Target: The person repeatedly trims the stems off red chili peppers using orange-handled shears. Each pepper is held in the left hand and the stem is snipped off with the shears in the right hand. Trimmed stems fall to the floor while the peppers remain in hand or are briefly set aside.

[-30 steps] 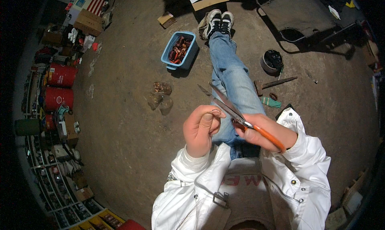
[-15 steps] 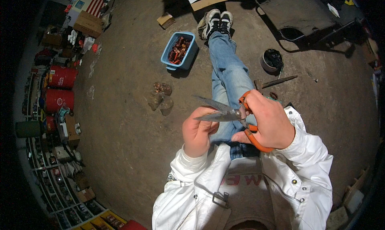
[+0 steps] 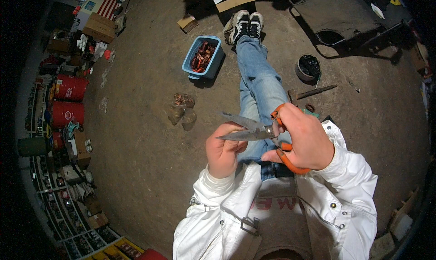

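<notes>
My right hand (image 3: 305, 137) is wrapped round the orange handles of a pair of scissors (image 3: 254, 132), held above my lap. The grey metal blades stand apart and point left. Close against them is my left hand (image 3: 222, 147), its fingers curled in and the blades crossing over its fingertips. Whatever those left fingers pinch is hidden behind the blades and too small to name. Below the hands lie my outstretched legs in blue jeans (image 3: 261, 74).
Left of my legs stands a blue plastic bin (image 3: 186, 62) of reddish-brown pieces, with small coppery bundles (image 3: 182, 108) nearer me. To the right are a round pot (image 3: 303, 77) with dark contents, a hammer (image 3: 313, 93) and a dark chair (image 3: 340, 15). Red drums (image 3: 68, 114) line the left side.
The scissors have tilted a little, their blade tips shifting slightly downward. Both hands stay almost in place. A bit of green now shows beside my right hand.
</notes>
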